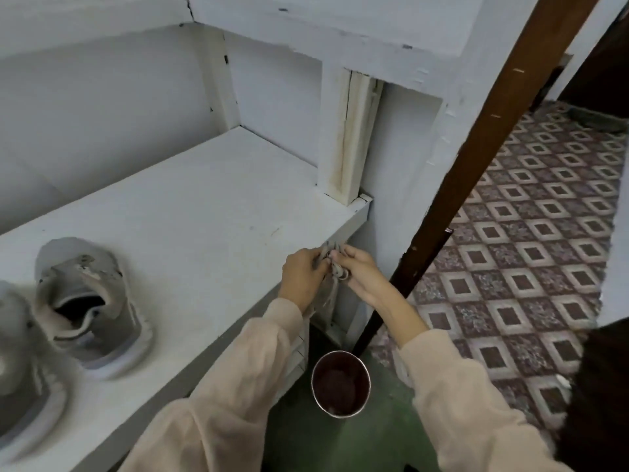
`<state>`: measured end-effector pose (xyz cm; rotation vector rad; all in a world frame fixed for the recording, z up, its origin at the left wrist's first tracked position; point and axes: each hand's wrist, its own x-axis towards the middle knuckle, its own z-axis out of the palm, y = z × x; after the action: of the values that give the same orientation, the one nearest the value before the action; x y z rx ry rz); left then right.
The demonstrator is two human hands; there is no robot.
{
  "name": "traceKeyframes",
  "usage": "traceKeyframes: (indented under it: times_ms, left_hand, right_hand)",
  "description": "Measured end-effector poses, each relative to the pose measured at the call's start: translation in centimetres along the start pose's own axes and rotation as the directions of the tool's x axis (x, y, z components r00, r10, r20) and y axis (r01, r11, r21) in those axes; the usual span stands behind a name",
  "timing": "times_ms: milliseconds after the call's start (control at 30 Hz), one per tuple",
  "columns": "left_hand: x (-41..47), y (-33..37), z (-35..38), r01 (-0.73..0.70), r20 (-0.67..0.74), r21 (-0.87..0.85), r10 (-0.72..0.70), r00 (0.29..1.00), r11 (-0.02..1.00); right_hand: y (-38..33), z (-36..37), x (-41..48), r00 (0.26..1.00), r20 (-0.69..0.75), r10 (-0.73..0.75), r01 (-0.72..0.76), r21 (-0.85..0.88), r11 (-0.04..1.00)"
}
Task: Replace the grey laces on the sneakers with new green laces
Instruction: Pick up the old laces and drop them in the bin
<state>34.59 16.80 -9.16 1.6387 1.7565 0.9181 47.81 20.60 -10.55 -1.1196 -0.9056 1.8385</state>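
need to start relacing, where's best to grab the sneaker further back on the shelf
Take the sneaker at its heel collar, from above, on the side toward the hands. Its mouth gapes upward, so the rim is likely easy to pinch, and the other sneaker crowds its far side. The left hand and the right hand both grip the grey laces, so those go down first.

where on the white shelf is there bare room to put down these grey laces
The white painted shelf is bare between the two grey sneakers at left and the stained white post at back right. Crowded only around the sneakers.
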Motion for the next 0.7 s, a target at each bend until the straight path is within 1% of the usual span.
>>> traceKeyframes:
  times_ms: [100, 167, 233, 300, 467, 600, 700]
  left_hand:
    - [-2.1, 0.0, 4.0, -0.003, -0.033, -0.006, 0.002, 0.999, 1.000]
    - [-3.1, -1.2, 7.0, 0.036, -0.032, 0.017, -0.036, 0.999, 0.999]
    - [-4.0, -3.1, 10.1, 0.097, 0.002, 0.027, -0.097, 0.995, 0.995]
    - [-4.6, -5.6, 13.3, 0.169, 0.076, -0.004, -0.168, 0.983, 0.986]
    - [-5.2, -14.5, 21.6, 0.292, 0.225, 0.010, -0.287, 0.931, 0.956]
    - [-5.1, -22.9, 28.7, 0.335, 0.303, 0.038, -0.331, 0.894, 0.941]
    - [-5.1, -28.4, 33.6, 0.399, 0.353, -0.014, -0.369, 0.860, 0.917]
  right_hand:
    - [2.2, -3.6, -1.3, 1.000, 0.004, 0.025, -0.025, 0.004, 1.000]
    - [4.1, -6.0, -1.8, 0.998, -0.013, 0.061, -0.061, -0.007, 0.998]
    - [6.7, -8.3, -1.7, 0.994, -0.038, 0.098, -0.098, -0.008, 0.995]
    - [10.2, -10.7, -1.1, 0.986, -0.069, 0.154, -0.155, -0.016, 0.988]
    - [20.3, -15.7, 1.7, 0.946, -0.176, 0.271, -0.275, 0.002, 0.961]
    - [29.3, -19.6, 5.6, 0.917, -0.251, 0.308, -0.327, -0.036, 0.944]
    - [35.8, -22.4, 8.5, 0.894, -0.312, 0.322, -0.355, -0.054, 0.933]
